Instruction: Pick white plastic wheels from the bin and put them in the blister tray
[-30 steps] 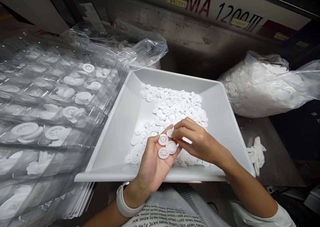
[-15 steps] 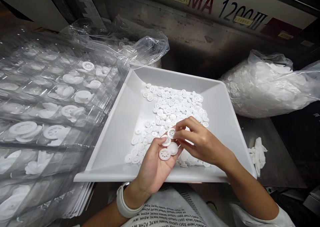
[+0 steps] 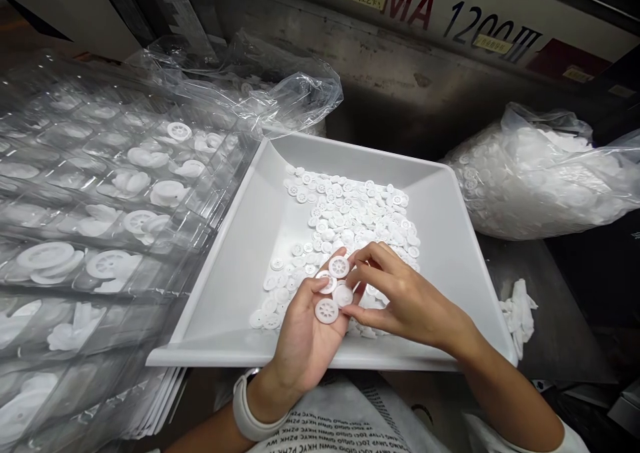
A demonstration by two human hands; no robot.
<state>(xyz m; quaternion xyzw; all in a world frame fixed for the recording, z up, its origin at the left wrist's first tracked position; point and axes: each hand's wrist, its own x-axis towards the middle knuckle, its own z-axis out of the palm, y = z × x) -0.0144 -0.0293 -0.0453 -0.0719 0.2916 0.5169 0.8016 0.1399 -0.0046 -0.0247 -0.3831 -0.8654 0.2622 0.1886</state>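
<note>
My left hand (image 3: 305, 333) is palm up over the near edge of a white tray (image 3: 240, 266), fingers curled under several small white plastic wheels (image 3: 327, 310) resting on it. My right hand (image 3: 400, 296) comes in from the right, its fingertips pinching one more white wheel (image 3: 339, 266) right above the left fingers. A heap of the same white wheels (image 3: 350, 216) lies loose in the tray beyond both hands. A white watch (image 3: 247, 410) is on my left wrist.
Clear blister trays (image 3: 100, 240) holding larger white wheels are stacked at the left. A clear bag (image 3: 260, 100) lies behind the tray, and a bag full of white parts (image 3: 540, 180) sits at the right. A white rag (image 3: 517, 313) lies beside it. A machine panel (image 3: 450, 20) spans the back.
My right hand has brought a wheel down onto the left fingertips, next to those on the palm. Both hands have sunk slightly towards the tray's near edge.
</note>
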